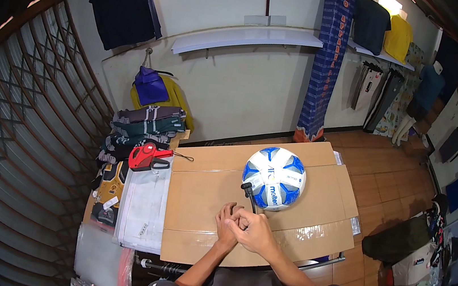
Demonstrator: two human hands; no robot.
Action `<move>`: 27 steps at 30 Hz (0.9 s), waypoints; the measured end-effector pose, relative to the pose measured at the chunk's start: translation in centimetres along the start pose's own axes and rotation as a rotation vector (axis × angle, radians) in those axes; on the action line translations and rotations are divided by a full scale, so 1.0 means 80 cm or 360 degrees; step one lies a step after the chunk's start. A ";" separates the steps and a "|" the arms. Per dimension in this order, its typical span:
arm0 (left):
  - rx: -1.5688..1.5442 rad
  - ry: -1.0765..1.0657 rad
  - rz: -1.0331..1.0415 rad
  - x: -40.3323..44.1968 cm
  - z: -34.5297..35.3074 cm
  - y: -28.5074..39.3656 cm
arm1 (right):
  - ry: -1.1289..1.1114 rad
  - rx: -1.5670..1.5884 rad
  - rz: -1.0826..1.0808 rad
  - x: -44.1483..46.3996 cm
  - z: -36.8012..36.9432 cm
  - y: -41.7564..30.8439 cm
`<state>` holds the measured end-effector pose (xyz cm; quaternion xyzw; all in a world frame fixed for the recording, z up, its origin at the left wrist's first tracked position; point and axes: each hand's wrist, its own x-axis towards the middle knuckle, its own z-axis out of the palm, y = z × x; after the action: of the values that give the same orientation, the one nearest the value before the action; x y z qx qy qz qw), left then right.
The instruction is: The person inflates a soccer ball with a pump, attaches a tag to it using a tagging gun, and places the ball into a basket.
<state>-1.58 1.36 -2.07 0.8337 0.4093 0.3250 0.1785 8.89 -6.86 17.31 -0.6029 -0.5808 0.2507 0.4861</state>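
A white, blue and grey football (274,178) marked "molten" rests on the flattened cardboard (199,196). Just in front of it, my two hands meet. A short black hose (252,199) with a thick connector at its upper end rises from my right hand (255,233), whose fingers are closed around its lower part. The connector is close to the ball's left side; I cannot tell whether they touch. My left hand (227,223) presses against the right one with its fingers bent. Whatever lies between the hands is hidden.
Left of the cardboard are a red-and-black handheld tool (149,157), folded clothes (148,124) and a yellow-and-black item (111,184). A metal lattice gate (32,119) stands at far left. Piled garments (413,246) lie on the right, beside the tiled floor (360,165).
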 end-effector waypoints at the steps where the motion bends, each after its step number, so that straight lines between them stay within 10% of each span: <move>1: 0.0015 0.0015 -0.0022 0.000 0.001 0.002 | 0.0009 -0.0003 0.0004 0.000 0.003 0.004; 27: 0.0042 -0.0006 -0.0017 0.003 -0.015 0.014 | -0.0072 -0.0020 -0.0088 -0.002 -0.013 -0.027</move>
<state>-1.65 0.91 -0.51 0.8344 0.4177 0.3170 0.1700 8.75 -7.65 19.56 -0.5838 -0.6096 0.2471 0.4760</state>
